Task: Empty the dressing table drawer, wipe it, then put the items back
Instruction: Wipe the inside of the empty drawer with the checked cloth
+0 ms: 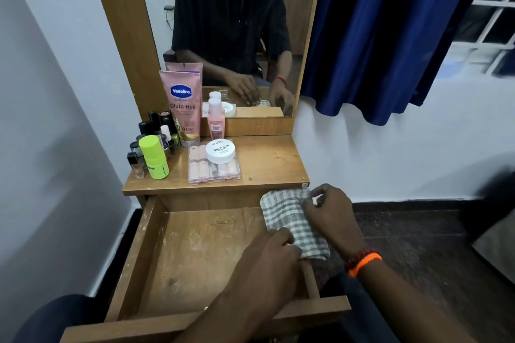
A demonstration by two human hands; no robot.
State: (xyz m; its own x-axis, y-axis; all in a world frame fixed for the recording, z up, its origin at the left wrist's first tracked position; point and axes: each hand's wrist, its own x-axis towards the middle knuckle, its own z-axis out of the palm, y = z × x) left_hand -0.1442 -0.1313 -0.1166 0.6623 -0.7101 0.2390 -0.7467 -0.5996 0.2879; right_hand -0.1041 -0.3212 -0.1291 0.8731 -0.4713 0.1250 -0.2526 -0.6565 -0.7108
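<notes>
The wooden drawer [192,248] is pulled out and holds nothing but a dusty, scuffed bottom. A grey-and-white checked cloth [289,220] lies folded over the drawer's right side wall. My left hand [267,256] grips the cloth's near end. My right hand [328,211], with an orange band and red beads at the wrist, pinches the cloth's far end by the tabletop edge. On the dressing table top [267,164] stand a pink Vaseline tube [184,103], a pink bottle [216,120], a white nail polish remover jar [220,151] on a clear pink case [214,170], a green bottle [154,159] and several small dark bottles [156,125].
A mirror [231,33] behind the top reflects a seated person and both hands. A blue curtain [384,36] hangs at the right beside a window grille [490,22]. White walls flank the table. Dark floor [418,245] lies to the right of the drawer.
</notes>
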